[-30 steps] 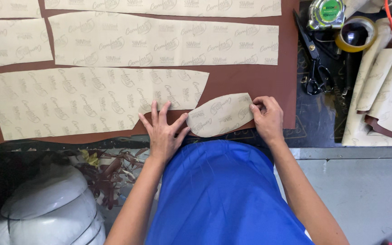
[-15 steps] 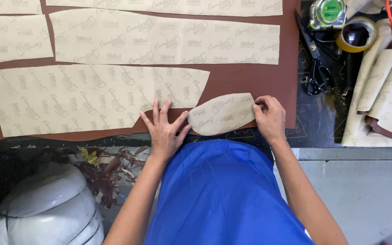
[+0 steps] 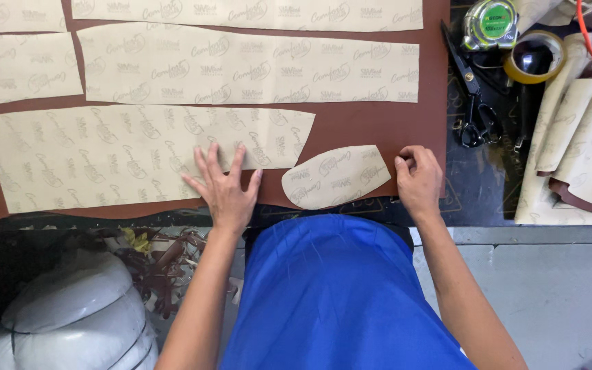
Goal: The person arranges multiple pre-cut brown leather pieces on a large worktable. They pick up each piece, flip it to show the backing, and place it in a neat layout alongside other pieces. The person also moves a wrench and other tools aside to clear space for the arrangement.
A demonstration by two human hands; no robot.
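Observation:
A sole-shaped tan paper piece (image 3: 336, 177) lies on a dark brown leather sheet (image 3: 351, 127). My right hand (image 3: 418, 179) rests at the leather's right edge, fingers curled, touching the sole piece's right tip. My left hand (image 3: 225, 189) lies flat with fingers spread on the lower edge of a large tan printed paper sheet (image 3: 138, 154), just left of the sole piece. More tan printed strips (image 3: 248, 63) cover the leather further back.
Black scissors (image 3: 473, 103), a green tape measure (image 3: 490, 22) and a roll of yellow tape (image 3: 533, 56) lie right of the leather. Rolled tan paper (image 3: 584, 137) lies at far right. A white sack (image 3: 70, 318) and leather scraps (image 3: 162, 250) sit below the table edge.
My left hand has slid left off the sole piece onto the large sheet. The right hand stays at the sole piece's right tip.

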